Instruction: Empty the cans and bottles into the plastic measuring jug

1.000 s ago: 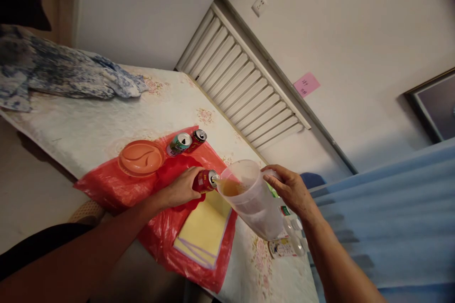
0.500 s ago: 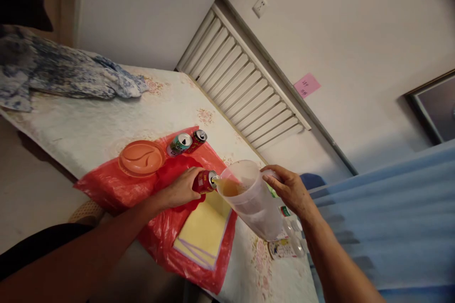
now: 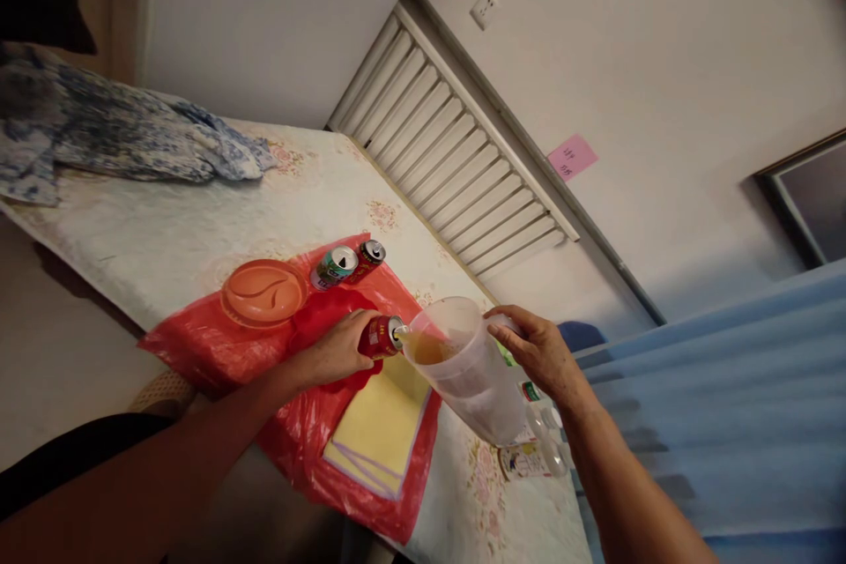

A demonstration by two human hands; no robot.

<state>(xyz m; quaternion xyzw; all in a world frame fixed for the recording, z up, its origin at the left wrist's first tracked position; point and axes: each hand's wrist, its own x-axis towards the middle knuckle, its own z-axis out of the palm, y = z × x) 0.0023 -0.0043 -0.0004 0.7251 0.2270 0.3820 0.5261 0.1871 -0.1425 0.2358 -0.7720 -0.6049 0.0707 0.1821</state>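
Observation:
My left hand (image 3: 344, 348) is wrapped round a red drink can (image 3: 380, 337), its open top against the rim of a plastic pitcher. The pitcher (image 3: 472, 383) is frosted and see-through, tilted toward the can, with amber liquid (image 3: 428, 347) near its lip. A thin yellowish stream shows between the pitcher and the can's mouth. By its handle, my right hand (image 3: 538, 352) grips the pitcher, fingers closed. Beneath both lies a red plastic sheet (image 3: 310, 449) bearing a folded yellow cloth (image 3: 380, 432).
On the red sheet stand a green can (image 3: 334, 268), a dark red can (image 3: 371, 257) and an orange lid (image 3: 264, 292). Clear bottles (image 3: 552, 445) are right of the pitcher. A patterned cloth (image 3: 145, 132) lies on the flowered tablecloth (image 3: 317, 185); a radiator (image 3: 449, 141) runs along the wall.
Both hands keep nearly the same pose, can and pitcher held together. The view has shifted very slightly; nothing else has visibly moved.

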